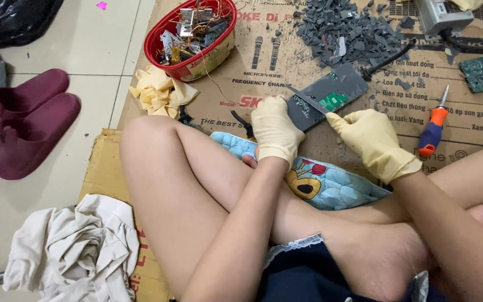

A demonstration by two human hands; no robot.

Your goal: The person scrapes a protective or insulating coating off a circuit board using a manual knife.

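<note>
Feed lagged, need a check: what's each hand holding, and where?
Left hand holds the grey panel at its near end; right hand holds the knife by its handle.

A flattened sheet of printed brown cardboard (286,61) is spread over the pale tiled floor (85,67). On it are laid a red oval plastic basket (194,33), a heap of grey plastic fragments (342,28) and an orange-and-blue-handled screwdriver (432,127).

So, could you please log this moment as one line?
left hand: holds grey panel | right hand: knife blade on panel | screwdriver lies on cardboard | red basket holds scrap
</note>
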